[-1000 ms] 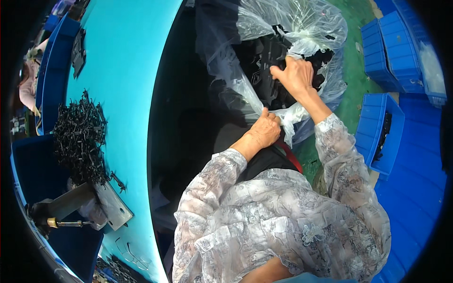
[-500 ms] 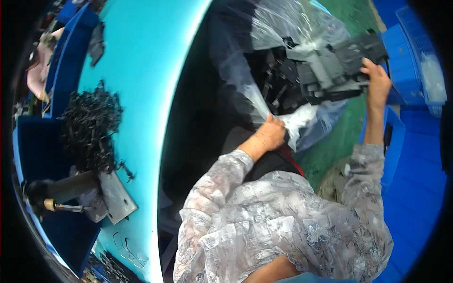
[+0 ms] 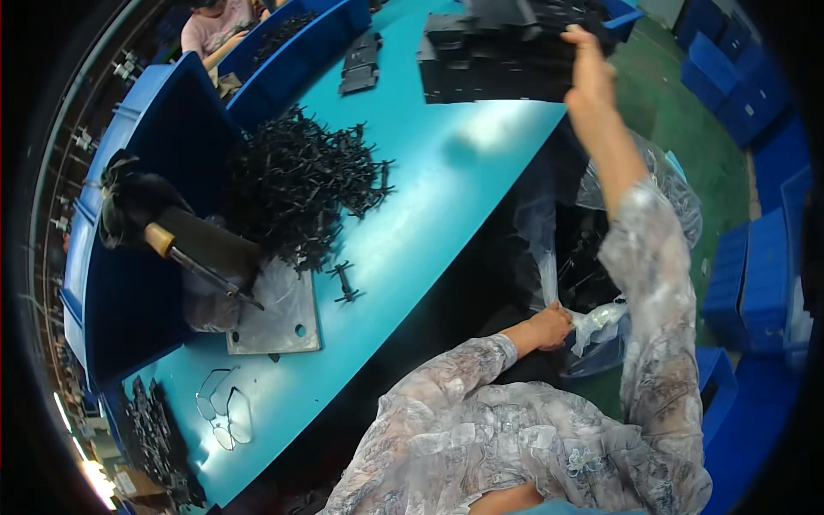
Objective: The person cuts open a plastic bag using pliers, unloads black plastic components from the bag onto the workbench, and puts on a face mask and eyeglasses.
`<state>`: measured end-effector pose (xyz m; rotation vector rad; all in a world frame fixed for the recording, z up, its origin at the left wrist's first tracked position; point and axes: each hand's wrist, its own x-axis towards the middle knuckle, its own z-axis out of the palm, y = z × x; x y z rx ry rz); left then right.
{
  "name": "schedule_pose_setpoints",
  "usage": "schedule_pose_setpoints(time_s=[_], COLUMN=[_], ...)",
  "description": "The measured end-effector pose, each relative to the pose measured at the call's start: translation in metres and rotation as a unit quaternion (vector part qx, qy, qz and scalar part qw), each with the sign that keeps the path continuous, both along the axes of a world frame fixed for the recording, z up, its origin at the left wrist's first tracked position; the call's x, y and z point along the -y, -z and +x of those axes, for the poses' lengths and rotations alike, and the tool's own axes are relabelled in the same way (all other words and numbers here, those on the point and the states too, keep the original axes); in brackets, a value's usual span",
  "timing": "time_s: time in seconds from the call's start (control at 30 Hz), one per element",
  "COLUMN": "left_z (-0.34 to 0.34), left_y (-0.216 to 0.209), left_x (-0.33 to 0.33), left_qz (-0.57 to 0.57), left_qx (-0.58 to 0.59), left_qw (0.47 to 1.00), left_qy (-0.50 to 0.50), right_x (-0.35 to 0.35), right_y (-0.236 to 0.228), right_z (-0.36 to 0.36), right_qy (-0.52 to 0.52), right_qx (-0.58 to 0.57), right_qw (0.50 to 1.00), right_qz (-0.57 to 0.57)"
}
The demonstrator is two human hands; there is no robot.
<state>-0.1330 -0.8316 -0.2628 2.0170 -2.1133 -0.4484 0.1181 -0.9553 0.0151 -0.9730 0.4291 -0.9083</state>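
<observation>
My right hand (image 3: pixel 594 86) grips a stack of flat black plastic parts (image 3: pixel 502 64), held over the far right part of the teal table (image 3: pixel 412 245). Its fingertips curl round the stack's right side; the far edge is cut off by the picture. At the table's near side, my left hand (image 3: pixel 548 327) is closed on the rim of a clear plastic bag (image 3: pixel 603 323). More black parts (image 3: pixel 586 257) lie inside this bag, partly hidden by my right sleeve.
A pile of thin black plastic pieces (image 3: pixel 296 184) spills from a tipped blue bin (image 3: pixel 99 249). Beside it are a metal plate (image 3: pixel 279 322), a wooden-handled screwdriver (image 3: pixel 193 257) and eyeglasses (image 3: pixel 225 416). Another person (image 3: pixel 219 30) sits across. Blue crates (image 3: pixel 747 275) stand at right.
My right hand has carried the black stack from above the bag up and left over the table. My left hand stays on the bag. The view has swung toward the table.
</observation>
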Motion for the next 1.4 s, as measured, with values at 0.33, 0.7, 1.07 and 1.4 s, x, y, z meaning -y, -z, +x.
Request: schedule_pose_setpoints(time_s=[0.33, 0.7, 1.07, 1.4], left_z=[0.003, 0.000, -0.002, -0.003], left_y=[-0.008, -0.010, -0.014, -0.007], left_x=[-0.003, 0.009, 0.010, 0.007], left_qz=[-0.024, -0.059, -0.003, -0.040], left_qx=[-0.077, -0.027, -0.032, 0.008], left_qw=[0.997, 0.998, 0.999, 0.996], left_qy=[-0.005, -0.002, -0.033, -0.075], right_x=[-0.045, 0.066, 0.043, 0.031], right_y=[0.020, 0.327, 0.331, 0.316], right_z=[-0.068, -0.337, -0.287, -0.287], right_qy=[-0.239, -0.220, -0.271, -0.279], right_qx=[-0.268, -0.617, -0.533, -0.521], right_qw=[0.872, 0.695, 0.786, 0.775], right_qz=[-0.331, -0.297, 0.156, -0.222])
